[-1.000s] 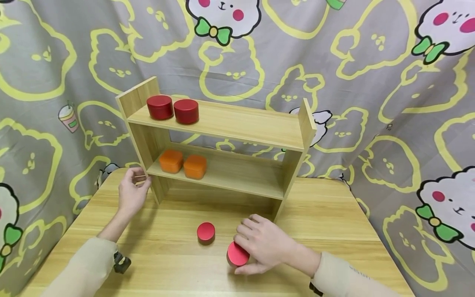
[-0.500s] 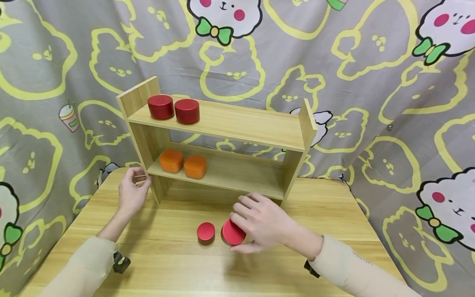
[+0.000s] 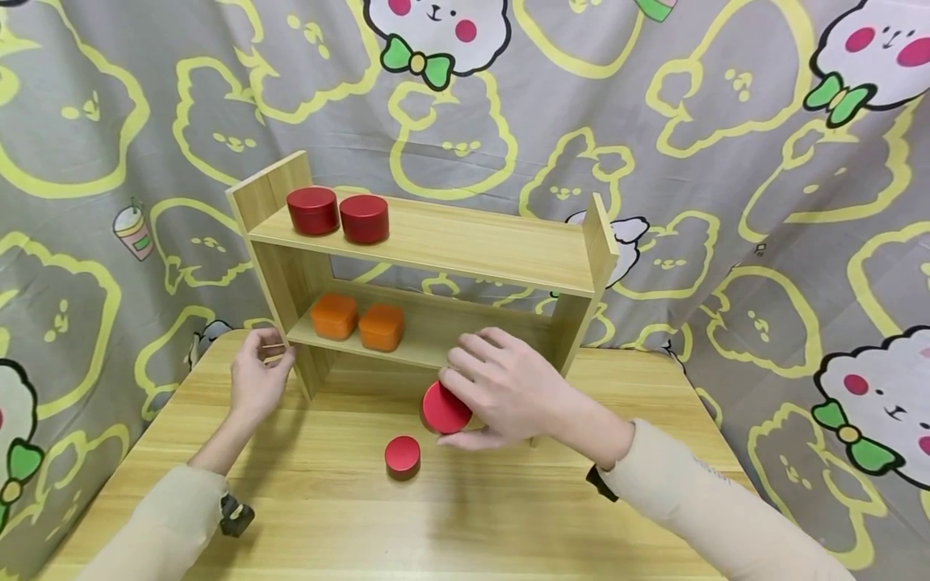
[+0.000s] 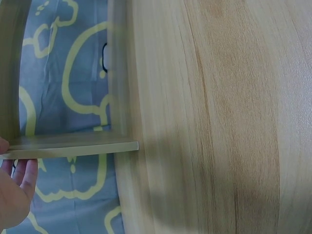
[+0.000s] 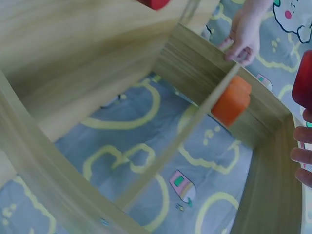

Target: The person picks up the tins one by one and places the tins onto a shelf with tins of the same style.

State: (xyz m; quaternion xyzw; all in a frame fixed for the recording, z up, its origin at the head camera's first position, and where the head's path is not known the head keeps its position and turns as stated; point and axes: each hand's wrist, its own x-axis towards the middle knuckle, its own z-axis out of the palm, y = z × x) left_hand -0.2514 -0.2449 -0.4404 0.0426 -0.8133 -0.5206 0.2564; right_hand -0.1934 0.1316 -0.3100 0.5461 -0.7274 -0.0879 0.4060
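Note:
My right hand [image 3: 508, 391] holds a round red tin [image 3: 445, 407] in the air before the wooden shelf unit [image 3: 472, 242]. Part of that tin and several fingertips [image 5: 302, 156] show at the right edge of the right wrist view. A smaller red tin [image 3: 403, 453] stands on the table, nearer and a little left. At the unit's left side panel, my left hand [image 3: 256, 379] grips the edge. The left wrist view has its thumb on one face of the panel [image 4: 73, 150] and fingers on the other.
Two dark red tins [image 3: 314, 211] sit at the left of the top board. Below them, two orange boxes [image 3: 335, 315] occupy the left of the middle board. Patterned grey curtain [image 3: 465, 105] hangs behind and beside the wooden table [image 3: 327, 516].
My right hand has carried its red tin up and forward from the tabletop, past the smaller tin, to the front of the shelf unit. The left hand stays put.

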